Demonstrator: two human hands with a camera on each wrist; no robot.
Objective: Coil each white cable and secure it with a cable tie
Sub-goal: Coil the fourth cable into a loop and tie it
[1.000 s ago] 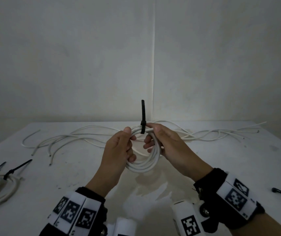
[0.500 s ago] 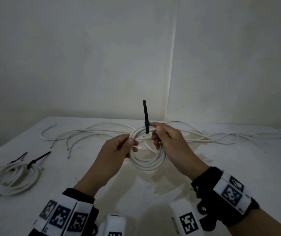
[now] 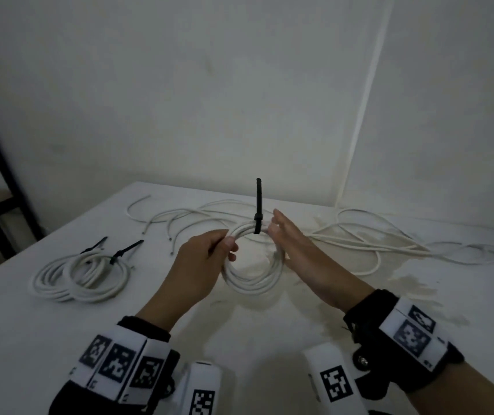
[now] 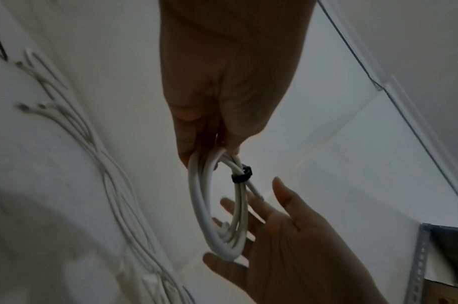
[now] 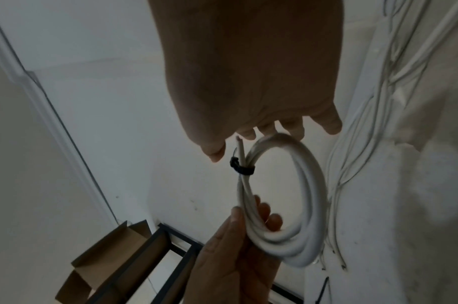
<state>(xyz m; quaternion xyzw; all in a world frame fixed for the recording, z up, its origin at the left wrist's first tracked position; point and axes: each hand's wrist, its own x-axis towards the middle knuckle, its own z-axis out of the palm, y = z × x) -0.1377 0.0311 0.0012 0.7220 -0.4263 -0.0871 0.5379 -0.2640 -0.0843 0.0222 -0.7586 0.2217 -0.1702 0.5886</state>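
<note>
A coiled white cable (image 3: 254,283) hangs above the table between my hands, bound at its top by a black cable tie (image 3: 257,211) whose tail stands straight up. My left hand (image 3: 207,259) pinches the coil's left side between thumb and curled fingers. My right hand (image 3: 287,238) is beside the coil's right side with fingers straight, holding nothing. The left wrist view shows the coil (image 4: 217,207), the tie (image 4: 241,175) and the spread right hand (image 4: 282,228). In the right wrist view the left hand (image 5: 248,226) grips the coil (image 5: 300,205) below the tie (image 5: 242,167).
Two tied white coils (image 3: 81,274) lie on the table (image 3: 60,319) at the left. Several loose white cables (image 3: 359,238) sprawl along the far side by the wall. A black metal frame (image 3: 3,181) stands past the table's left edge, with a cardboard box (image 5: 111,259) near it.
My right hand let go of the coil near the tie and straightened its fingers. The left hand keeps its hold. The view swung left, bringing both tied coils into sight.
</note>
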